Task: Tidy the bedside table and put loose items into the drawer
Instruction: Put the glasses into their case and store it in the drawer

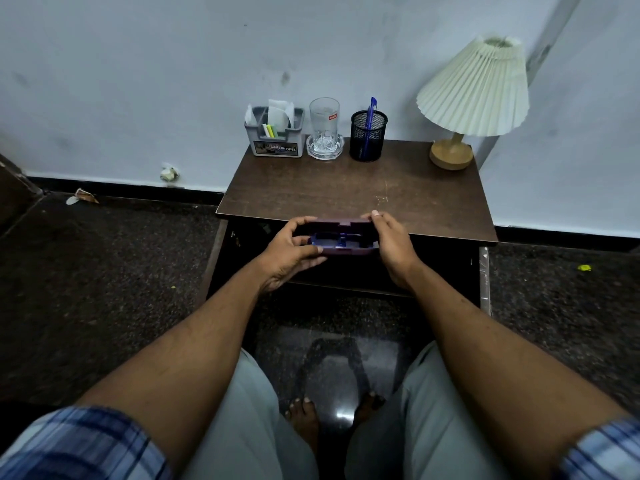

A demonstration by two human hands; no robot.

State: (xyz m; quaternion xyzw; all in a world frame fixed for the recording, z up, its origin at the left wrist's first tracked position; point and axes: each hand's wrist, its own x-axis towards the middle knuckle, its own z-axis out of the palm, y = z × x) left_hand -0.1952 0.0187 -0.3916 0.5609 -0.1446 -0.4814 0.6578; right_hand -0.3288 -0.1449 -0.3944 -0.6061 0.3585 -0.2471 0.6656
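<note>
both forearms [194, 334] reach forward from checked short sleeves [79, 445], converging in front of a dark brown bedside surface [346, 188] that stands against a pale wall. at the back right corner of the surface is a lamp [474, 88] with a pleated cream shade and a round wooden base.

the left hand [287, 251] grips the left end of a dark purple case [341, 237]: its thumb lies along the near lower edge and its fingers curl over the far upper edge. the right hand [391, 247] grips the right end, back of the hand toward the camera, with one fingertip showing above the lid's top corner. the case is held in the air just in front of the surface's front edge, with its lid partly raised.

along the back edge stand a grey organiser [275, 136] holding papers, a black mesh cup [368, 135], and between them a clear glass [324, 123] set in a cut-glass dish [325, 148]. a blue pen [370, 112] leans in the cup.

the case's blue-lined inside is too dim to tell what it holds. the space below the surface top is in deep shadow, so a drawer cannot be made out there.
</note>
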